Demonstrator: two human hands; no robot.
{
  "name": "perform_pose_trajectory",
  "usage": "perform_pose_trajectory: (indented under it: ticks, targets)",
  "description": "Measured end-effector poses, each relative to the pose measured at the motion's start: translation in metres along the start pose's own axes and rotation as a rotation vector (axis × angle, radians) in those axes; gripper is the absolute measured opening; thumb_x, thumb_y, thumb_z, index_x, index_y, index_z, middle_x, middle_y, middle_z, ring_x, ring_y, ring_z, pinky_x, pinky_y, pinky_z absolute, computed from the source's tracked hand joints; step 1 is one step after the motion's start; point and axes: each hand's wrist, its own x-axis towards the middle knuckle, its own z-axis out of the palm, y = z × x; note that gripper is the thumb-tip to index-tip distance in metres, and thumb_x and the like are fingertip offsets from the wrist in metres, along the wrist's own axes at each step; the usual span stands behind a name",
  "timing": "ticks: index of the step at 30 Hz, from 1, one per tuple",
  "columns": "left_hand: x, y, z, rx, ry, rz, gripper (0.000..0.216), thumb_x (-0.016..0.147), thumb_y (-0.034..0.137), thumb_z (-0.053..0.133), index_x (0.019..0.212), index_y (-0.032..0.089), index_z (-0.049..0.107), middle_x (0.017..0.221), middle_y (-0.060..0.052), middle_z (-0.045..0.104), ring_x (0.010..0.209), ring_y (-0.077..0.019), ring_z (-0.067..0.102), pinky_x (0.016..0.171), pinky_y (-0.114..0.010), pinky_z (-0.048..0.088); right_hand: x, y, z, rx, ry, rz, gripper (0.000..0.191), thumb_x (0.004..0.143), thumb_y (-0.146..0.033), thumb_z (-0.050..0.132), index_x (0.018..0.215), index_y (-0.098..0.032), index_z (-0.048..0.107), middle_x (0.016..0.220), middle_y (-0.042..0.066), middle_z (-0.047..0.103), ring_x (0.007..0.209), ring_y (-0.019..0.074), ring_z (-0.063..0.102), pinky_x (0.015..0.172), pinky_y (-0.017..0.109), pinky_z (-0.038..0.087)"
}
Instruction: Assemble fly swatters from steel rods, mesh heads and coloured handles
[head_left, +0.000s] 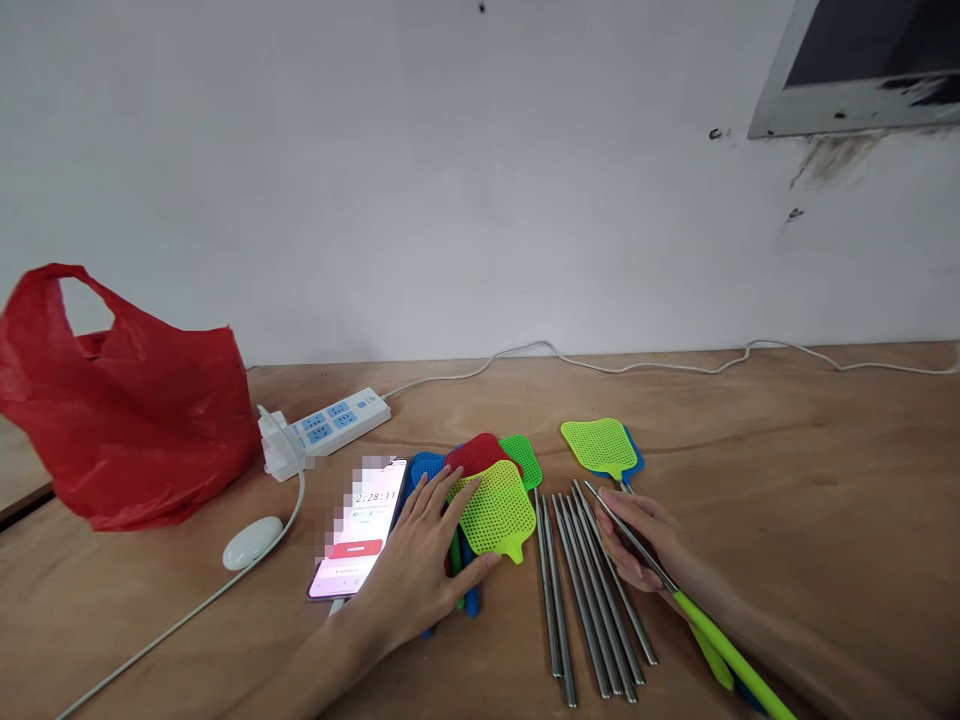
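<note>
My left hand [431, 550] lies with spread fingers at the edge of a yellow-green fly swatter head [496, 508], touching it. Under and behind that head are a red swatter head [478, 455], a green one [523, 460] and a blue one [426, 467], with handles partly covered by my hand. My right hand [641, 535] grips a metal rod [630, 535] with a yellow-green handle [731, 655] on its lower end; its upper tip is bare. Between my hands lie several loose metal rods [589, 590]. Another yellow-green swatter head [600, 447] overlaps a blue one [636, 458] beyond my right hand.
A phone [364, 525] with a lit screen lies left of my left hand. Farther left are a white oval device [253, 542], a white cable [180, 615], a power strip [334, 425] and a red plastic bag [142, 420]. The wall [480, 200] bounds the wooden table [847, 480].
</note>
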Motion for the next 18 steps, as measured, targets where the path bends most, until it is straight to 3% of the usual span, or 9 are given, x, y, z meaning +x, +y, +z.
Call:
perform_pose_trajectory:
  ticks: [7, 13, 18]
  targets:
    - [0.002, -0.003, 0.001, -0.038, 0.033, 0.006, 0.069, 0.091, 0.051, 0.066, 0.147, 0.024, 0.038, 0.144, -0.013, 0.051, 0.136, -0.0352, 0.044, 0.111, -0.059, 0.038, -0.004, -0.001, 0.001, -0.031, -0.001, 0.027, 0.055, 0.072, -0.071, 0.07, 0.067, -0.02, 0.051, 0.036, -0.009, 0.044, 0.026, 0.0024, 0.024, 0.028, 0.015, 0.016]
    - [0.003, 0.002, -0.005, -0.096, 0.095, -0.061, 0.066, 0.081, 0.057, 0.074, 0.131, 0.021, 0.052, 0.124, -0.013, 0.059, 0.113, -0.0349, 0.056, 0.096, -0.055, 0.048, -0.005, -0.004, 0.005, -0.117, -0.007, 0.067, 0.055, 0.073, -0.073, 0.065, 0.066, -0.02, 0.052, 0.035, -0.01, 0.041, 0.026, 0.0031, 0.023, 0.028, 0.017, 0.016]
    - [0.004, 0.01, -0.017, -0.237, 0.138, -0.132, 0.055, 0.08, 0.054, 0.075, 0.12, 0.022, 0.055, 0.122, -0.011, 0.057, 0.109, -0.0322, 0.057, 0.088, -0.047, 0.051, -0.013, -0.005, 0.0, -0.221, -0.158, 0.053, 0.044, 0.084, -0.055, 0.058, 0.077, -0.013, 0.069, 0.039, -0.007, 0.046, 0.027, 0.0045, 0.027, 0.03, 0.019, 0.018]
